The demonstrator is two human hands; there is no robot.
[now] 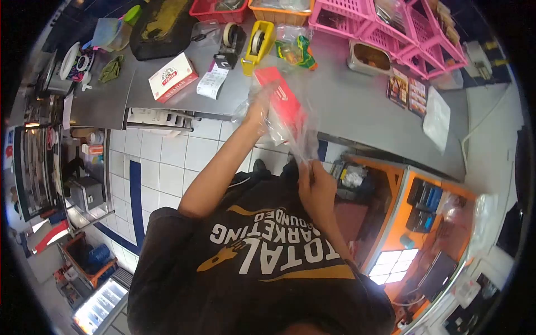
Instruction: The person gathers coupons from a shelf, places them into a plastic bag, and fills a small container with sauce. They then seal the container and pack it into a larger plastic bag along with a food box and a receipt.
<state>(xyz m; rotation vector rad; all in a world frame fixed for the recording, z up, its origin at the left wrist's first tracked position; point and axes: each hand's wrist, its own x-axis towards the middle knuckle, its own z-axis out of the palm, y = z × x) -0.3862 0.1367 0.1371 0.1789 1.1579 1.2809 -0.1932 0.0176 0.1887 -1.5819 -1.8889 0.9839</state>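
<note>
A red box (286, 99) with pale print sits inside a clear plastic bag (308, 133), held over the front edge of the metal counter. My left hand (260, 109) grips the box's left side, plastic bunched around it and the fingers partly hidden. Lower and to the right, my right hand (317, 181) pinches the gathered end of the bag between closed fingers. Left of the bag on the counter lie a printed receipt (212, 82) and a white-and-red carton (173, 78). Just beyond stands a yellow tape dispenser (257, 47).
A black tape dispenser (229, 47) stands beside the yellow one. Pink baskets (385, 28) and a metal container (369, 57) line the back right. White trays (437, 117) lie near the counter's right end. An orange cabinet (399, 206) is on my right.
</note>
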